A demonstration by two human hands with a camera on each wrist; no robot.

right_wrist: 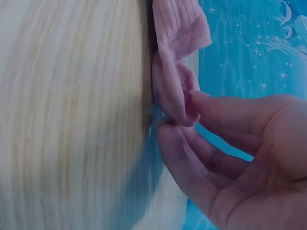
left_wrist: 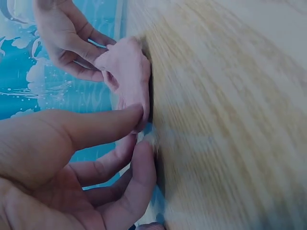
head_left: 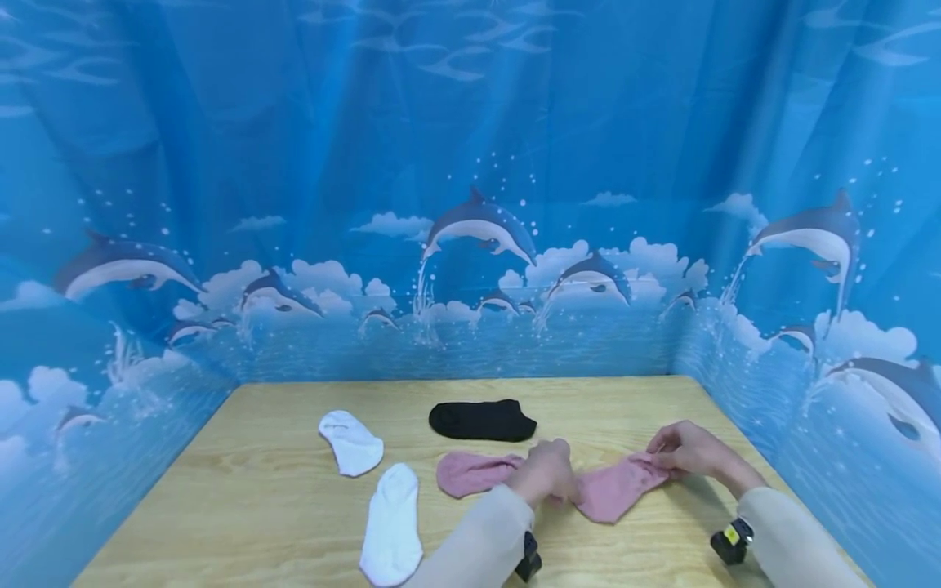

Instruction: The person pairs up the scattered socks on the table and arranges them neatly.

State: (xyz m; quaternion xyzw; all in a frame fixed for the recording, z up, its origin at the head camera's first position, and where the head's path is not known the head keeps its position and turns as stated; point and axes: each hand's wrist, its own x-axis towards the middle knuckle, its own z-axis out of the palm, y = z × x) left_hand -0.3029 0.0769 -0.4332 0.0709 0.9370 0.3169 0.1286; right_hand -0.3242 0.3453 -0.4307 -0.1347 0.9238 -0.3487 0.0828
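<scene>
A pink sock (head_left: 613, 492) stretches between my two hands, close over the wooden table. My right hand (head_left: 689, 451) pinches its right end between thumb and fingertips, where the fabric bunches and folds in the right wrist view. At the other end my left hand (head_left: 547, 472) holds the edge, its thumb (left_wrist: 108, 127) laid on the pink knit and the index finger behind it. A second pink sock (head_left: 470, 474) lies flat to the left, partly hidden behind my left hand.
Behind the pink socks lies a black sock (head_left: 481, 420). Two white socks, one farther back (head_left: 351, 443) and one nearer (head_left: 392, 523), lie on the left half of the table (head_left: 243, 490). A blue dolphin curtain (head_left: 470, 163) encloses the back and sides.
</scene>
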